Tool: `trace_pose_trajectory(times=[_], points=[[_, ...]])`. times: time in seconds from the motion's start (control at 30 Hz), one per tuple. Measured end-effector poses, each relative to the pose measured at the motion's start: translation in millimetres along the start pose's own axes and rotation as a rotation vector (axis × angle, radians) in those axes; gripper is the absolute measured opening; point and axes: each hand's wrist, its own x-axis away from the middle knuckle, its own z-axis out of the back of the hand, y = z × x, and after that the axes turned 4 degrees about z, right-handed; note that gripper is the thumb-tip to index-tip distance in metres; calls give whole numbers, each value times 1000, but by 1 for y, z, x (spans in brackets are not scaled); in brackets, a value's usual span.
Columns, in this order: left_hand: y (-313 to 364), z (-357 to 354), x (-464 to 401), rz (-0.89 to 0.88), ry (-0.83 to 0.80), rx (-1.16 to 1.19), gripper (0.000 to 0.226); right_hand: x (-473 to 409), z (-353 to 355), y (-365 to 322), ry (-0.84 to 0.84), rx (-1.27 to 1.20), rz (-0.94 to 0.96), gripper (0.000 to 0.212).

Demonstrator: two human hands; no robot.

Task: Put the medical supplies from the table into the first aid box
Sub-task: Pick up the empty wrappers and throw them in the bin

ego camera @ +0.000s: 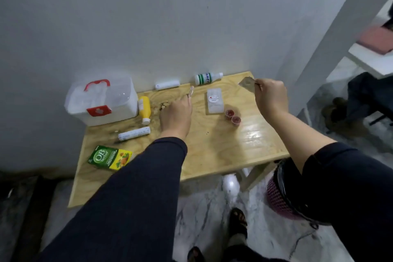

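The first aid box [102, 102] sits closed at the worktop's [212, 155] far left corner, so nothing can go in until its lid is lifted, and both hands are already occupied. The right hand [270, 97], raised over the far right corner, pinches a thin grey packet [247, 84]; so light a grip could let it slip off that edge toward the floor. The left hand [177, 116] hovers mid-worktop with a small clear piece [191, 91] between its fingertips; what it is cannot be told. Reaching across to the box risks knocking the yellow bottle [144, 110] lying just beside it. The box lies well apart from the right hand, nearer the left.
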Motion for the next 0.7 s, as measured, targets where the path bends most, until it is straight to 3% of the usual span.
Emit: trace_pose_trajectory(times=[0.33,0.53,0.7], points=[[115,18,12,-160,-123,358,41,41,95,21,155,-27,-226,26],[210,-17,43,-277,-284,502,32,68,135,94,134,42,-375,23],[289,-64,64,-238,-450,583,27,89,146,177,89,65,-535,24]])
